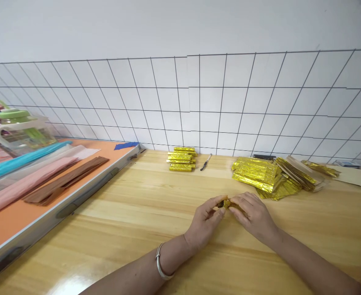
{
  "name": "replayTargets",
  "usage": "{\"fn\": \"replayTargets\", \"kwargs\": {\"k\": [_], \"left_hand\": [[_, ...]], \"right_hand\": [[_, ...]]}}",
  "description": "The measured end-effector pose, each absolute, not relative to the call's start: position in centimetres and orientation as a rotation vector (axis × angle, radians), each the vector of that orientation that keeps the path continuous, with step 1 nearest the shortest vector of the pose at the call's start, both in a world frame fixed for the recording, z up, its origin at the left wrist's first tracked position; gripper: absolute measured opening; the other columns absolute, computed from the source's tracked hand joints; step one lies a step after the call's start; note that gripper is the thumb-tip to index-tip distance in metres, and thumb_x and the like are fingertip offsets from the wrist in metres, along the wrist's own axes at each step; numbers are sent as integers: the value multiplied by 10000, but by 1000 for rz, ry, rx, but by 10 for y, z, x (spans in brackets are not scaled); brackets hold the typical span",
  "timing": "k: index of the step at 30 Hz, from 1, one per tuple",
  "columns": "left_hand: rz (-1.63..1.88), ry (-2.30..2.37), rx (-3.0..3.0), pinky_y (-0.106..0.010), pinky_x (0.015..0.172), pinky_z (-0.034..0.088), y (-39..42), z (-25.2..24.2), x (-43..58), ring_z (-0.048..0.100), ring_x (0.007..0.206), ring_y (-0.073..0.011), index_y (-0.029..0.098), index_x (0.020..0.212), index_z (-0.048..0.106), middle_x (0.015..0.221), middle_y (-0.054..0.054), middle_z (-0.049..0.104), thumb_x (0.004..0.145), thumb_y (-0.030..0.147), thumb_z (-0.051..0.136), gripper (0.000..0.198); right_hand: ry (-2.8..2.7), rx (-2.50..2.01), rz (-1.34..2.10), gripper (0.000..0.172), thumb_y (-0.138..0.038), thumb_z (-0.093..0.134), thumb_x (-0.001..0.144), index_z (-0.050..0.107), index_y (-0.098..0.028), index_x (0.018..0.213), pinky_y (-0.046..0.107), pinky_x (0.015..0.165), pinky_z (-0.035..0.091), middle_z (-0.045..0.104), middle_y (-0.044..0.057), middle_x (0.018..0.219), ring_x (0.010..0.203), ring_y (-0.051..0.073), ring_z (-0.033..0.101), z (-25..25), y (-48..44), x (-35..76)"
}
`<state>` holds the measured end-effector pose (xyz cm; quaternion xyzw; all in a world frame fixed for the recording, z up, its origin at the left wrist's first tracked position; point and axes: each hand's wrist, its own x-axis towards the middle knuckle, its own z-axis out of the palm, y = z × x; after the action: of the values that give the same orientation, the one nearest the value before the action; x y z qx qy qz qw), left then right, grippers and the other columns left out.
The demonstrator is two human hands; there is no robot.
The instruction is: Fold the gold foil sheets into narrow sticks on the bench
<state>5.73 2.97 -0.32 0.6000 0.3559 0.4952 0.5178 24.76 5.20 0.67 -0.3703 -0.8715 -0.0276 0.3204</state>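
Note:
Between my two hands, over the wooden table (131, 221), is a small piece of gold foil (226, 203), mostly covered by fingers. My left hand (205, 219) pinches its left end between thumb and fingertips; a silver bangle circles that wrist. My right hand (254, 215) closes over the right end, thumb below and fingers above. Beyond the hands, several narrow gold foil rolls (182, 159) are stacked near the wall. A larger pile of flat gold foil sheets (256, 174) lies just past my right hand.
A pen (206, 162) rests beside the foil rolls. On the left, a raised orange board (107, 174) carries brown strips (66, 180), pink strips (30, 184) and turquoise strips (27, 161). A clear container (23, 133) stands there. The tiled wall (213, 98) bounds the back.

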Motion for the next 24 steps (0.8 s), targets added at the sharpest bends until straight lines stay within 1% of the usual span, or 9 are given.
{"fn": "replayTargets", "kwargs": {"k": [3,5,7,10,13,17,20,24], "left_hand": [[1189,809,1409,-304,811,489,30,-3,58,535,1040,-199,195,1203,535,1192,-90,565,833,382,546,414],[1217,770,1362,-292,782,498,29,-1,59,526,1058,-202,200,1176,525,1188,-86,557,833,377,547,386],[1259,731,1319,-272,744,502,29,0,60,532,1041,-193,203,1112,513,1153,-78,563,835,366,551,324],[1283,723,1312,-253,708,495,29,-1,61,554,959,-169,177,973,510,1100,-75,576,831,363,560,238],[1262,770,1358,-255,709,486,32,-4,61,559,887,-151,150,890,528,1071,-80,586,832,380,553,239],[1270,821,1393,-240,688,473,34,-7,61,559,825,-132,140,861,545,1056,-82,595,830,370,555,232],[1282,879,1453,-221,685,461,34,-6,61,566,855,-140,145,845,564,1049,-78,604,820,336,569,193],[1273,972,1537,-204,668,456,34,-5,60,581,875,-143,154,829,580,1062,-73,606,814,287,565,135]], "right_hand": [[-2284,-971,-108,186,-197,521,858,556,-192,1040,357,757,418,651,64,926,846,193,559,6,52,248],[-2264,-970,-135,190,-203,527,856,551,-189,1043,355,750,421,654,67,923,836,192,566,5,51,248],[-2237,-972,-158,189,-210,532,854,547,-186,1042,350,743,425,656,67,906,822,188,573,5,51,248],[-2220,-983,-173,178,-221,534,854,544,-187,1028,341,728,430,657,59,873,796,184,582,5,51,248],[-2209,-996,-188,159,-233,528,855,548,-190,1007,333,707,433,657,53,846,762,180,589,4,50,248],[-2176,-1010,-207,107,-237,532,850,564,-186,938,324,689,431,656,48,795,727,177,595,3,50,247],[-2204,-999,-208,72,-209,519,855,577,-187,893,311,690,427,659,44,787,725,167,595,4,49,245],[-2243,-971,-223,95,-163,505,857,584,-185,905,313,716,424,664,45,809,760,165,590,7,47,243]]}}
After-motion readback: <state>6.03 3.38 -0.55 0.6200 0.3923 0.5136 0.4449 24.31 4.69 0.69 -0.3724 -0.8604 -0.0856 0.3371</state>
